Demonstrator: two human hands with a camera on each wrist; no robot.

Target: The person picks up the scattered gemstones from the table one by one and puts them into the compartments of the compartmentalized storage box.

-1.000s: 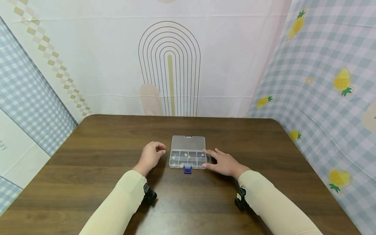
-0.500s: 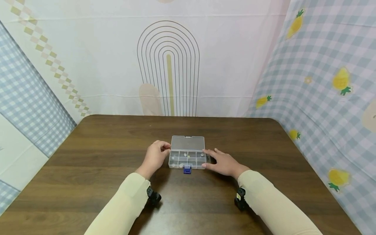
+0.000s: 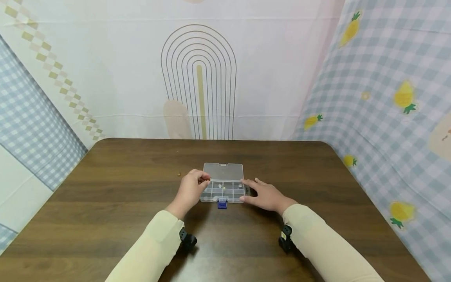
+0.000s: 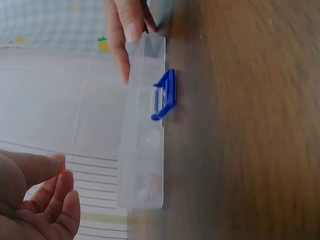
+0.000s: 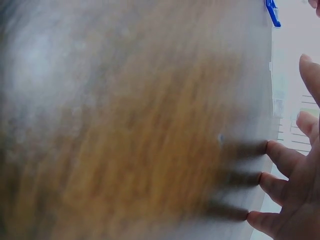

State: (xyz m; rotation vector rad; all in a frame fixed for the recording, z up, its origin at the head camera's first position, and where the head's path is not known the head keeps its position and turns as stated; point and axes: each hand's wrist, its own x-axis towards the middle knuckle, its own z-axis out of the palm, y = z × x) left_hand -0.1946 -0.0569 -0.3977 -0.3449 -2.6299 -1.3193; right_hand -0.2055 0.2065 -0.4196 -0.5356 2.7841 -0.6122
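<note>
A clear plastic compartment box stands on the table with its lid folded back and its blue latch hanging at the front. A few small pale pieces lie in its compartments. Between thumb and forefinger, my left hand pinches a tiny red-orange piece, over the box's left end; its exact kind is mostly hidden by the fingertips. My right hand is at the box's right end, fingers loosely extended, thumb and forefinger against the edge. In the right wrist view, its other fingertips rest on the tabletop.
A tiny tan piece lies on the brown wooden table, left of the box. Behind the table hangs a white printed cloth, with blue checked cloth on the right.
My left hand has moved right, from beside the box to over its left end, with the red-orange piece now showing. The tan piece on the table has come into view. My right hand stays put.
</note>
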